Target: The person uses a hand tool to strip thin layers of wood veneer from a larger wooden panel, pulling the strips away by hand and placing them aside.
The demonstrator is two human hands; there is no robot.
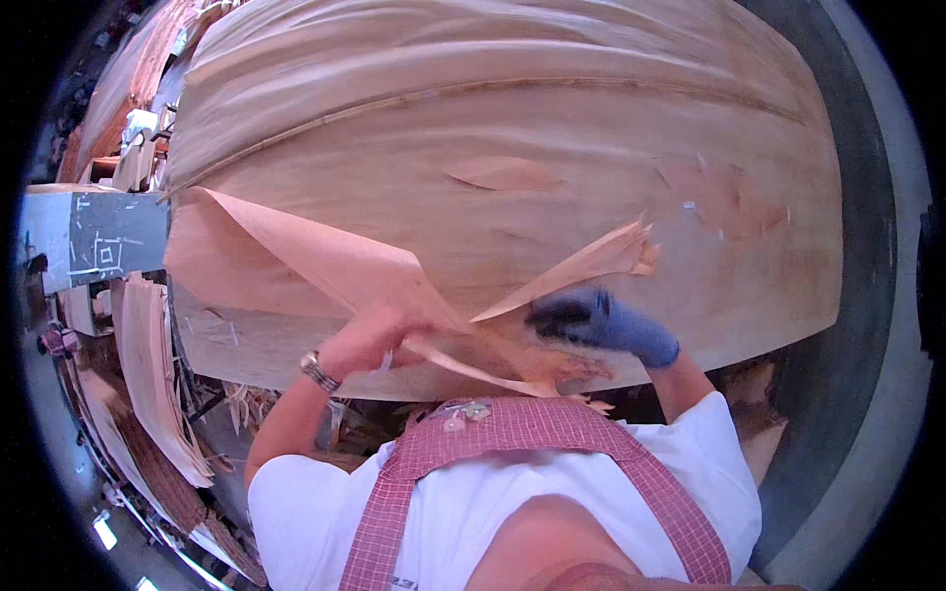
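My bare left hand [389, 330], with a watch on its wrist, grips the edge of a thin wood veneer sheet [325, 246] that is partly folded over toward the right. A narrow curled veneer strip [473, 371] runs from under this hand toward my apron. My right hand [601, 323] wears a blue glove with dark fingers. It is just right of the fold, beside a torn veneer piece [572, 271] with a ragged end. Motion blurs the gloved fingers, so their grip is unclear. A wide veneer stack [552, 128] lies beneath everything.
A long thin raised strip [443, 92] crosses the far part of the stack. Loose scraps [503, 173] lie on top, others [729, 202] at right. To the left are a grey board [118, 231] and more veneer sheets [153, 364]. Grey floor [887, 295] borders the right.
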